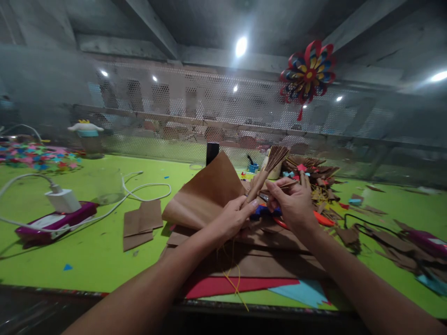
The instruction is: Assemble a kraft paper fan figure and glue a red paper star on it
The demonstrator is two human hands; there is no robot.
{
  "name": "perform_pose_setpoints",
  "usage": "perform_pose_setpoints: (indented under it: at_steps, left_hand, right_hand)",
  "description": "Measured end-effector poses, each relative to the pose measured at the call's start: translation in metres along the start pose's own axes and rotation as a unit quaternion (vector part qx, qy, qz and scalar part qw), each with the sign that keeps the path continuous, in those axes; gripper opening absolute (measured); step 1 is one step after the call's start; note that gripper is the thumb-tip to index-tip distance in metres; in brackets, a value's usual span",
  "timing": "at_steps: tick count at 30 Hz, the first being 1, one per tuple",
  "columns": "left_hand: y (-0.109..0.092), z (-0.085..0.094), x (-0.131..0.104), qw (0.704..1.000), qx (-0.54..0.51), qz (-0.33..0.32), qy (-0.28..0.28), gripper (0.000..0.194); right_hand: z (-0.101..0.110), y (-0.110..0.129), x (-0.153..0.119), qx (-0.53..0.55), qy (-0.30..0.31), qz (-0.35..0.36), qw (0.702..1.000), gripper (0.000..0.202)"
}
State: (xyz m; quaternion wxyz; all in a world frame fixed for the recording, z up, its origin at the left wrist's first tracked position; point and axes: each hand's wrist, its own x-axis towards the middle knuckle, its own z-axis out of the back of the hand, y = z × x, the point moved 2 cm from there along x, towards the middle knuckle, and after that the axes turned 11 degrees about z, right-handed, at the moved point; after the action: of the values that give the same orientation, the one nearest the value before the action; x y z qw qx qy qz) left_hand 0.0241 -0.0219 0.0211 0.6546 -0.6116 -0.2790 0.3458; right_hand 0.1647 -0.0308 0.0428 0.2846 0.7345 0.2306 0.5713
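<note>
My left hand is closed round the lower end of a rolled brown paper bundle, whose fringed top fans out up and to the right. Just right of it, my right hand pinches thin brown paper strips between thumb and fingers. A large curled sheet of brown paper rises behind my left hand. Stacked brown paper lies under both hands, with thin yellow string hanging over it. An orange-handled tool and something blue lie behind my hands, partly hidden.
On the green table stand a purple power strip with a white charger, and a clear cup. Small brown cards lie left. Fringed paper pieces and scraps cover the right. A mesh screen stands behind.
</note>
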Motion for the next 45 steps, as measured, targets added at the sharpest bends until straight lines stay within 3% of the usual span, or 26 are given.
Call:
perform_pose_setpoints:
  at_steps: [13,20,32,38,45]
  left_hand:
    - [0.003,0.004,0.006,0.984,0.122,-0.068,-0.112,0.038]
    - [0.005,0.005,0.008,0.975,0.149,-0.068,-0.149,0.042]
    - [0.005,0.009,0.006,0.952,0.217,-0.084,-0.198,0.048]
    - [0.006,0.010,0.008,0.951,0.221,-0.062,-0.208,0.050]
    - [0.009,0.011,0.009,0.942,0.235,-0.088,-0.222,0.049]
  right_hand:
    - [-0.004,0.001,-0.005,0.002,-0.012,-0.008,1.000,0.021]
    - [-0.006,-0.001,-0.008,-0.023,-0.016,0.014,1.000,0.017]
    - [-0.009,-0.002,-0.011,-0.024,-0.017,0.013,0.999,0.018]
    - [-0.009,-0.005,-0.011,-0.014,-0.018,0.001,1.000,0.020]
    - [-0.011,-0.006,-0.011,0.002,-0.017,-0.006,1.000,0.020]
